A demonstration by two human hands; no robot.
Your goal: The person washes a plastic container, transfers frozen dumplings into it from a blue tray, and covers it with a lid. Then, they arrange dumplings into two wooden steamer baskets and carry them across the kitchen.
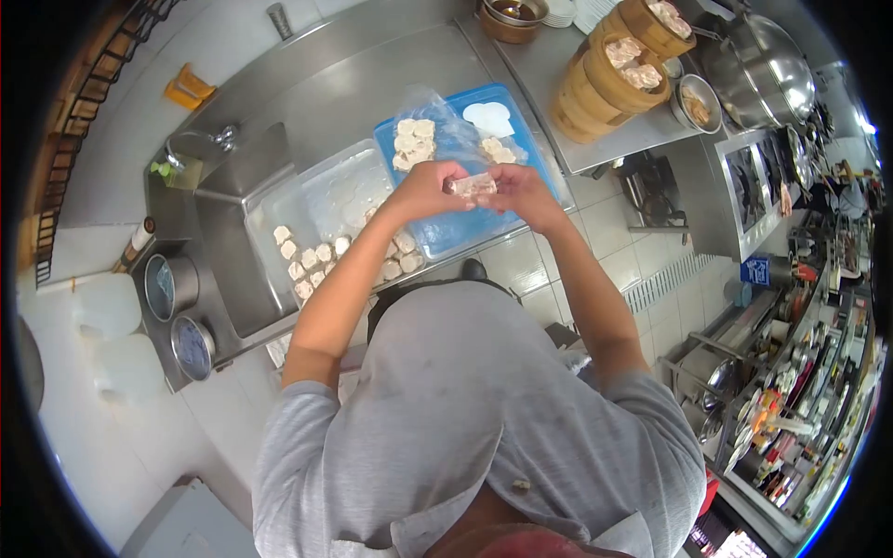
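Note:
Over a blue tray [446,238], my left hand [430,189] and my right hand [525,193] hold a small pale, pinkish-white food piece [474,185] between them. The fingers of both hands are closed on its two ends, and I cannot make out its exact kind. Just beyond the left hand, a block of whitish dumplings [414,141] lies on clear plastic film [449,119]. More pale dumplings [499,150] sit past the right hand, near a stack of white rounds [489,118].
Left of the blue tray, a translucent tray [326,197] carries several rows of dumplings [316,263] beside the sink [244,270]. Bamboo steamers [586,102] and a metal bowl [698,102] stand on the right counter. Metal pots [191,346] are at far left.

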